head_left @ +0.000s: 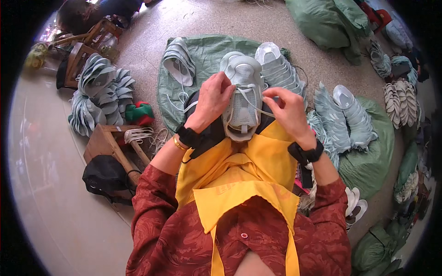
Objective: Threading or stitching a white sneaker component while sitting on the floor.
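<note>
Between my knees a pale grey shoe upper [243,72] lies with its toe pointing away from me. A white shoelace [249,97] runs across its eyelets, and loose lace trails off to both sides. My left hand [213,99] is closed at the upper's left eyelet edge, thumb and finger pinching the lace. On the other side, my right hand [286,109] is closed too, fingertips pinched at the right edge by the lace; the exact grip is small to see. A yellow apron [244,188] covers my lap.
A green sheet [212,43] lies ahead, bearing stacked uppers [178,62] on the left and more uppers [283,69] on the right. Further stacks [99,92] stand left beside a wooden stool [108,145] with a black bag [108,177]. Green sacks [368,170] lie right.
</note>
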`<act>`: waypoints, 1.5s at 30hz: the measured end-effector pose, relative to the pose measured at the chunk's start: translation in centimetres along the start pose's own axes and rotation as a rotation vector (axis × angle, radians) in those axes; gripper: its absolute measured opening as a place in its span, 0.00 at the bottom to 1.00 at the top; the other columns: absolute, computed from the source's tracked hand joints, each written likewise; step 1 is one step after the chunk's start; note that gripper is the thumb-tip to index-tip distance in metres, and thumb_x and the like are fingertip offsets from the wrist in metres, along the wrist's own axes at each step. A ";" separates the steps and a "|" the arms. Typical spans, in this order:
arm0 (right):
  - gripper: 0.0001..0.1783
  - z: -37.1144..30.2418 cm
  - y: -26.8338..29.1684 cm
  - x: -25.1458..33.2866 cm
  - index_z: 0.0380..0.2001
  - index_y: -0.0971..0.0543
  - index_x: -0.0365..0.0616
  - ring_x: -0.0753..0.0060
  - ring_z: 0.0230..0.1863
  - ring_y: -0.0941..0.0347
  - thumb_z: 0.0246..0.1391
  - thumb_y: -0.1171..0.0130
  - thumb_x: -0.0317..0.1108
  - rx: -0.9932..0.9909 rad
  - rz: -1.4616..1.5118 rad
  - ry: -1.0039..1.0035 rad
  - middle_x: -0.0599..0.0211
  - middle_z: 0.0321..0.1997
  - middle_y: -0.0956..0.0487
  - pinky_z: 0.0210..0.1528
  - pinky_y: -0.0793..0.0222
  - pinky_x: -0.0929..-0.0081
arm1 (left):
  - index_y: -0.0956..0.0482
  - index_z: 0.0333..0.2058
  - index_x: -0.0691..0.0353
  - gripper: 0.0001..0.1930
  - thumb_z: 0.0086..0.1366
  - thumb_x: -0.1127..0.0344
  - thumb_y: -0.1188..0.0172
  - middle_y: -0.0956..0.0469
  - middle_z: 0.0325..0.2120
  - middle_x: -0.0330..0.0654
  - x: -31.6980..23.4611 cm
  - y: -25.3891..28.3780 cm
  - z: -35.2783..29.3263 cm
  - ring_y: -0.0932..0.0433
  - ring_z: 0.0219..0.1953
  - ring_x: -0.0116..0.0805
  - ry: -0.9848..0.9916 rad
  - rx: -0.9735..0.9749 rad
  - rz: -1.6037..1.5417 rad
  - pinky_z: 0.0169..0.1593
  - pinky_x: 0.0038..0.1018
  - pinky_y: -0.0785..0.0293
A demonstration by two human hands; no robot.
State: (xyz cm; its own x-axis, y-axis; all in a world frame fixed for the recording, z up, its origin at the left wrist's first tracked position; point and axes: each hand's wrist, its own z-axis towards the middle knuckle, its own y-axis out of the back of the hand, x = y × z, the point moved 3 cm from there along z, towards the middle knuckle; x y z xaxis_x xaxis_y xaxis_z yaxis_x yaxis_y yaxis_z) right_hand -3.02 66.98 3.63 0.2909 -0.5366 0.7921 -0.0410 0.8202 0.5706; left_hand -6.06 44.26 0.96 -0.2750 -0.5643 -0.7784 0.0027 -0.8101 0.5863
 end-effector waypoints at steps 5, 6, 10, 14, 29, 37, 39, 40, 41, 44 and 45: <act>0.08 2.6 -2.3 0.0 0.38 0.19 0.39 0.59 0.31 0.21 0.53 0.33 0.25 0.016 0.016 0.098 0.59 0.36 0.18 0.32 0.25 0.67 | 0.28 0.33 0.68 0.06 0.63 0.73 0.39 0.24 0.29 0.53 -0.5 -0.3 0.6 0.22 0.31 0.53 -0.171 0.021 0.136 0.36 0.41 0.26; 0.08 2.8 -2.7 -0.2 0.37 0.19 0.38 0.58 0.32 0.21 0.53 0.34 0.24 0.023 0.017 0.106 0.58 0.35 0.18 0.33 0.25 0.66 | 0.28 0.32 0.68 0.06 0.62 0.74 0.40 0.24 0.29 0.54 -0.6 -0.5 0.7 0.23 0.32 0.56 -0.213 0.019 0.158 0.36 0.43 0.27; 0.08 3.0 -3.1 -0.3 0.36 0.20 0.38 0.56 0.33 0.22 0.51 0.34 0.23 0.008 0.025 0.092 0.57 0.34 0.19 0.36 0.26 0.65 | 0.30 0.34 0.68 0.04 0.62 0.76 0.43 0.25 0.29 0.56 -0.5 -0.9 0.9 0.24 0.35 0.60 -0.218 0.022 0.200 0.38 0.46 0.28; 0.09 2.7 -3.3 -0.3 0.37 0.21 0.38 0.55 0.34 0.22 0.51 0.34 0.23 -0.005 0.016 0.097 0.57 0.35 0.20 0.37 0.26 0.64 | 0.31 0.34 0.67 0.04 0.62 0.77 0.45 0.26 0.29 0.56 -0.5 -1.2 0.8 0.25 0.35 0.60 -0.222 0.005 0.227 0.38 0.47 0.29; 0.11 2.9 -3.6 -0.5 0.39 0.20 0.37 0.54 0.34 0.20 0.51 0.34 0.23 0.002 0.007 0.079 0.55 0.35 0.19 0.38 0.24 0.63 | 0.33 0.37 0.68 0.10 0.59 0.77 0.43 0.30 0.34 0.50 -1.3 0.1 3.2 0.27 0.41 0.51 -0.611 0.268 0.445 0.46 0.39 0.28; 0.11 2.9 -3.6 -0.7 0.38 0.20 0.38 0.57 0.30 0.21 0.51 0.33 0.24 -0.010 0.025 0.074 0.56 0.35 0.19 0.35 0.25 0.65 | 0.30 0.38 0.66 0.07 0.64 0.77 0.42 0.29 0.30 0.45 -0.1 0.2 2.7 0.25 0.32 0.39 -0.271 0.308 -0.022 0.37 0.32 0.27; 0.11 2.8 -3.6 -0.7 0.38 0.20 0.38 0.58 0.29 0.22 0.51 0.33 0.24 -0.009 0.026 0.062 0.56 0.35 0.19 0.35 0.25 0.65 | 0.30 0.38 0.66 0.07 0.65 0.75 0.41 0.28 0.31 0.44 0.1 0.3 2.8 0.25 0.31 0.36 -0.255 0.331 -0.097 0.36 0.31 0.27; 0.11 2.8 -3.6 -0.7 0.38 0.20 0.38 0.58 0.29 0.22 0.51 0.33 0.24 -0.011 0.031 0.058 0.56 0.35 0.19 0.35 0.25 0.65 | 0.30 0.38 0.66 0.07 0.65 0.75 0.41 0.29 0.31 0.43 0.2 0.3 2.8 0.26 0.31 0.34 -0.249 0.330 -0.097 0.36 0.30 0.27; 0.11 2.8 -3.6 -0.7 0.38 0.20 0.38 0.58 0.29 0.22 0.51 0.33 0.24 -0.012 0.035 0.055 0.56 0.34 0.19 0.35 0.25 0.65 | 0.30 0.38 0.66 0.07 0.65 0.75 0.41 0.29 0.31 0.42 0.3 0.3 2.8 0.27 0.32 0.33 -0.242 0.329 -0.096 0.37 0.29 0.27; 0.11 2.7 -3.6 -0.8 0.38 0.20 0.38 0.58 0.29 0.22 0.50 0.33 0.25 -0.022 0.041 0.059 0.57 0.34 0.19 0.35 0.25 0.65 | 0.29 0.36 0.66 0.06 0.63 0.74 0.40 0.28 0.30 0.44 0.6 0.2 2.8 0.27 0.32 0.37 -0.161 0.342 -0.154 0.37 0.32 0.28; 0.11 2.7 -3.7 -0.8 0.38 0.20 0.39 0.59 0.28 0.22 0.50 0.33 0.25 -0.026 0.042 0.062 0.57 0.34 0.19 0.35 0.25 0.65 | 0.29 0.35 0.66 0.06 0.62 0.73 0.40 0.28 0.30 0.46 0.7 0.2 2.9 0.26 0.32 0.39 -0.123 0.348 -0.183 0.37 0.33 0.29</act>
State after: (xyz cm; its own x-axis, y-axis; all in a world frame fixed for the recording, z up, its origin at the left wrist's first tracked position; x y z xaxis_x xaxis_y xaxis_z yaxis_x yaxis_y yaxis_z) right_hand -5.69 63.89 1.49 0.3486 -0.4888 0.7998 -0.0294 0.8472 0.5305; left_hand -9.00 44.16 1.13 -0.3539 -0.3755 -0.8566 -0.3768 -0.7810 0.4980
